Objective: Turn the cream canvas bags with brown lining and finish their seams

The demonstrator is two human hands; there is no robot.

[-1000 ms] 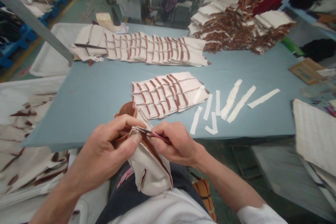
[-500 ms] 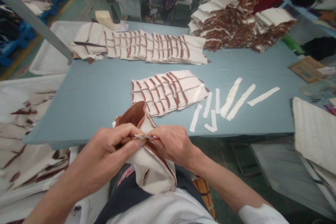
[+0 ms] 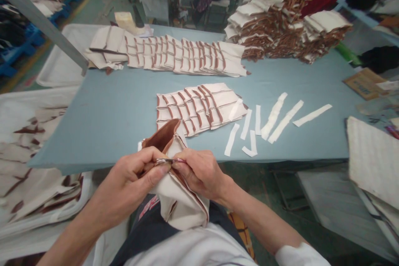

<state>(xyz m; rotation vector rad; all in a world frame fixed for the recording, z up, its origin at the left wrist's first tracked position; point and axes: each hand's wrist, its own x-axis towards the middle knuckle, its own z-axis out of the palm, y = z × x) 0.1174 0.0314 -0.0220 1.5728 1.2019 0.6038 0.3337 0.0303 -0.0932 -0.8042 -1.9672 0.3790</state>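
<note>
A cream sewn piece with a brown lining hangs over my lap, its open brown end turned up toward the table edge. My left hand is closed on its seam, thumb and fingers pinching the edge. My right hand is closed at the same seam, fingertips almost touching the left ones. Between the fingertips lies a slim metal tool with a pinkish end on the right hand's side; its exact kind is too small to tell. Just beyond, a fanned row of similar cream pieces lies on the blue table.
Several white strips are scattered right of the nearer row. A longer row of pieces lies farther back. A tall brown-and-cream stack stands at the back right. A white bin of pieces is at left, beside a metal post.
Both hands remain at the seam and have shifted very slightly left. The piece's open brown end has tipped a little to the right. The table items stay put.
</note>
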